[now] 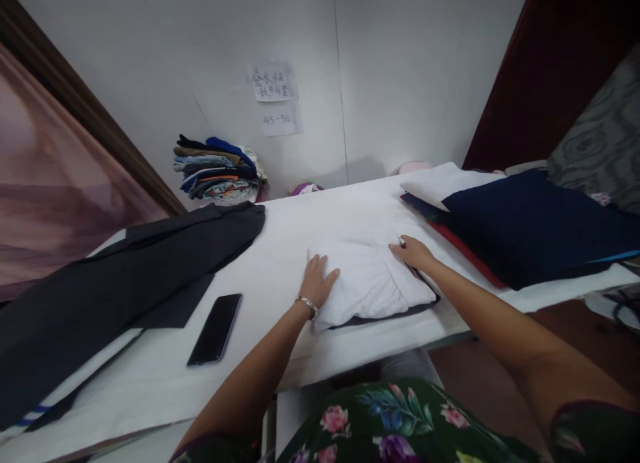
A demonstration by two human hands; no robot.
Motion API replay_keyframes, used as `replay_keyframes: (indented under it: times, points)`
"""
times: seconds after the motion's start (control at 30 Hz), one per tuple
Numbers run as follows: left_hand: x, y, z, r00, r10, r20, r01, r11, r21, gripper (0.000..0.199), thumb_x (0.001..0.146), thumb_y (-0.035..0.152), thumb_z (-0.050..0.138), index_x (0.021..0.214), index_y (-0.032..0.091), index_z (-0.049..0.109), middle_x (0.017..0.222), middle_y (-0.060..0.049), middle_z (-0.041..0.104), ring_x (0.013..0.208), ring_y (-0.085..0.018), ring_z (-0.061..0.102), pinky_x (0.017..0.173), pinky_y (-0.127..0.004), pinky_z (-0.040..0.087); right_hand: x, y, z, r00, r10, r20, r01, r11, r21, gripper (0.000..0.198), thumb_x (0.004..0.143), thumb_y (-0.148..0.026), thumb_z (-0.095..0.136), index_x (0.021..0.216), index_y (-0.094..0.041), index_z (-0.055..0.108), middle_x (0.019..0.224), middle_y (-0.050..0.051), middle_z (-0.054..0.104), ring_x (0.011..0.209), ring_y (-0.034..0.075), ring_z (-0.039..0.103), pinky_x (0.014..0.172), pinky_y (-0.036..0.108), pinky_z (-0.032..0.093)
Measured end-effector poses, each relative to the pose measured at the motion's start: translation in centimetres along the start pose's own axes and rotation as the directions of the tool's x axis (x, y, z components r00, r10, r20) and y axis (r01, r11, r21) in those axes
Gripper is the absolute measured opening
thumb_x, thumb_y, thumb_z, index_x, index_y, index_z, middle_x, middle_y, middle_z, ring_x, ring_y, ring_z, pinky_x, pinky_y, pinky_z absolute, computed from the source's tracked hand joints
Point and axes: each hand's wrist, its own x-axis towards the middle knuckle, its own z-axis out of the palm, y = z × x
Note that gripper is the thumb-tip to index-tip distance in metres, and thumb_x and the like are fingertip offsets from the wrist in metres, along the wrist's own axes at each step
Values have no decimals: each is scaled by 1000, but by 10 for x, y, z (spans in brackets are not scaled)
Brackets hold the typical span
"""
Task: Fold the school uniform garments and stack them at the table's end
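Observation:
A folded white garment (pixel 370 280) lies on the white-covered table in front of me, a dark layer showing beneath its front edge. My left hand (pixel 319 282), with a silver bracelet at the wrist, rests on the garment's left side, fingers spread. At its upper right corner my right hand (pixel 413 253) is closed, pinching the white cloth between thumb and fingers. What kind of garment it is cannot be made out.
Dark garments (pixel 150 270) lie along the table's left side, near a black phone (pixel 215 330). To the right is a pile with a navy garment (pixel 540 226) on top. Folded clothes (pixel 220 170) are stacked at the back left. Handwritten paper notes (pixel 274 82) hang on the wall.

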Motion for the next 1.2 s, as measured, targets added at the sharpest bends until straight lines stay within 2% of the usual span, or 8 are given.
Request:
replay_keyframes:
  times: [0.13, 0.4, 0.53, 0.7, 0.8, 0.93, 1.07, 1.2]
  points:
    - [-3, -4, 10, 999, -20, -39, 18, 998, -61, 59, 86, 53, 47, 134, 18, 45, 149, -14, 33, 139, -28, 25, 112, -48, 26, 4, -10, 5, 1000, 0, -16, 0, 999, 39, 71, 77, -67, 50, 123, -13, 54, 119, 19, 59, 109, 32, 56, 85, 36, 43]
    - [-4, 10, -5, 999, -41, 25, 40, 999, 13, 61, 87, 50, 47, 135, 13, 43, 150, -17, 29, 139, -29, 24, 111, -48, 26, 9, -7, 14, 953, -204, -223, 233, 966, 115, 51, 86, -32, 48, 135, -18, 45, 134, 10, 52, 122, 28, 47, 102, 39, 38]
    - [-6, 15, -7, 996, 45, 71, -53, 992, 114, 57, 89, 48, 45, 136, 18, 42, 150, -13, 31, 139, -29, 23, 109, -50, 28, 17, 5, 27, 966, -164, -198, 194, 970, 148, 50, 85, -31, 50, 133, -16, 48, 133, 11, 53, 123, 26, 47, 104, 39, 37]
    - [-8, 25, -12, 995, 35, 94, -50, 985, 168, 55, 89, 48, 44, 135, 19, 43, 149, -14, 33, 138, -31, 26, 107, -54, 28, 19, 10, 31, 967, -175, -186, 208, 963, 172, 50, 84, -31, 53, 131, -15, 50, 132, 11, 54, 123, 25, 48, 105, 39, 36]
    - [-17, 39, -21, 986, 153, 68, -162, 972, 171, 57, 88, 53, 46, 135, 22, 43, 149, -13, 34, 138, -30, 25, 109, -57, 21, 20, 10, 24, 975, -160, -154, 189, 964, 189, 53, 84, -34, 54, 134, -18, 47, 133, 10, 54, 123, 25, 48, 104, 40, 37]
    - [-45, 49, -31, 922, 352, 162, -376, 914, 152, 68, 80, 60, 54, 135, 21, 44, 147, -13, 37, 138, -30, 27, 110, -57, 18, 2, 12, 6, 983, -162, -82, 176, 962, 210, 61, 83, -43, 55, 137, -16, 44, 134, 14, 52, 121, 29, 50, 99, 43, 41]
    - [-77, 37, -31, 897, 391, 208, -433, 872, 227, 79, 70, 53, 68, 137, 20, 42, 149, -14, 32, 139, -33, 21, 110, -59, 15, -51, 15, -16, 879, -467, -95, 475, 843, 252, 56, 84, -46, 55, 136, -26, 45, 145, 7, 40, 132, 27, 37, 107, 43, 34]
    - [-88, 25, -25, 914, 362, 181, -401, 873, 277, 68, 74, 25, 64, 137, 20, 41, 152, -11, 27, 141, -30, 17, 111, -55, 20, -99, 17, -26, 699, -700, 146, 666, 712, 224, 71, 80, -47, 63, 143, -34, 33, 151, 2, 30, 138, 26, 25, 112, 47, 24]
